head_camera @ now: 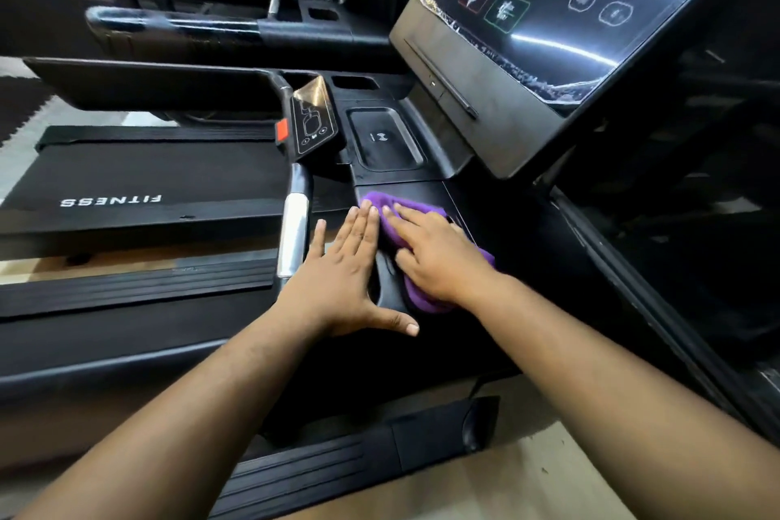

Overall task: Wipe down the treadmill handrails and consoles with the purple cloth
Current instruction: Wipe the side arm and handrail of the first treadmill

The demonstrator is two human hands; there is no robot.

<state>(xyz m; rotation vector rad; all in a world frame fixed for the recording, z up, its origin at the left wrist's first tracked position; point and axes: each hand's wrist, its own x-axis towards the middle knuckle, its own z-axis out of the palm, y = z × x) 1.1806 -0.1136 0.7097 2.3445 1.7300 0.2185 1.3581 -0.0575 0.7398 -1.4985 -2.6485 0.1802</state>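
Both hands lie flat on the black console deck. The left hand (348, 266), fingers straight and together, thumb splayed, rests bare on the plastic, probably to brace the reach. The right hand (434, 253) presses the purple cloth (382, 203) down with straight, slightly spread fingers, so the fabric keeps full contact for wiping. The cloth sits under that palm, showing beyond the fingertips and below the wrist (just beside the left fingertips). Farther off are the tray recess (386, 141) and the screen (548, 8).
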